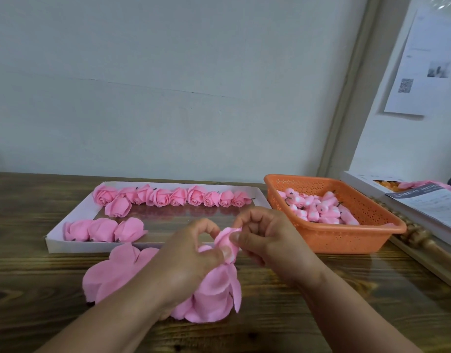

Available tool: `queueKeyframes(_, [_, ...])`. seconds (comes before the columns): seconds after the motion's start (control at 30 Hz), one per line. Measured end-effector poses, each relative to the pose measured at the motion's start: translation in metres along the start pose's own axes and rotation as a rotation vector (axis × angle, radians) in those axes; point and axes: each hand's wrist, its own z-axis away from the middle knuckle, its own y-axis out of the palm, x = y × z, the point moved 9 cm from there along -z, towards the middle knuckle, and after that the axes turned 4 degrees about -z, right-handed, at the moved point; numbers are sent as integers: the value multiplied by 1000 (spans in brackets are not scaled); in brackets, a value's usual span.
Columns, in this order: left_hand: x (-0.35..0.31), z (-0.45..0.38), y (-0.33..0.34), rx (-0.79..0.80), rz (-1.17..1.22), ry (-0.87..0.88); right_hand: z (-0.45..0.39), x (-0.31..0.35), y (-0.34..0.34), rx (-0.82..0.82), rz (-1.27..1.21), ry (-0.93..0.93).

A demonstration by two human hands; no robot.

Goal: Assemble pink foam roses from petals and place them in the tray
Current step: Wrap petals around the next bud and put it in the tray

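Pink foam rose (pixel 225 247) is sitting between both hands above the worktop (pixel 321 301), long axis roughly upright. Left hand (pixel 186 258) is pinching its base, right hand (pixel 265 240) is pinching the top petal, tray (pixel 74 220) is waiting at 11 o'clock.

Looks like a small handicraft workroom, set up for piecework. Centres on a wooden table (pixel 346 289) against a bare pale wall (pixel 168 85). Holds, on the table, a tray (pixel 53 240) lined with finished roses (pixel 168 197). Keeps an orange basket (pixel 346 240) of buds (pixel 318 207) right of the tray, printed sheets (pixel 423 64) pinned above.
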Motion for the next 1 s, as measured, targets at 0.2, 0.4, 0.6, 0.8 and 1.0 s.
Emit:
queueKeyframes(0.2, [-9, 4, -1, -83, -55, 97, 2, 11, -1, -78, 61, -31])
queueKeyframes(0.4, [-10, 5, 3, -80, -109, 91, 4, 17, 2, -104, 165, -50])
queueKeyframes(0.6, [-6, 7, 6, -46, -106, 28, 2, 16, 0, -205, 358, -48])
queueKeyframes(0.8, [17, 2, 9, 30, 657, -249, -1, 7, -15, -323, 342, 34])
queueKeyframes(1.0, [39, 5, 21, -43, 722, -367, -4, 4, -7, -294, 435, 14])
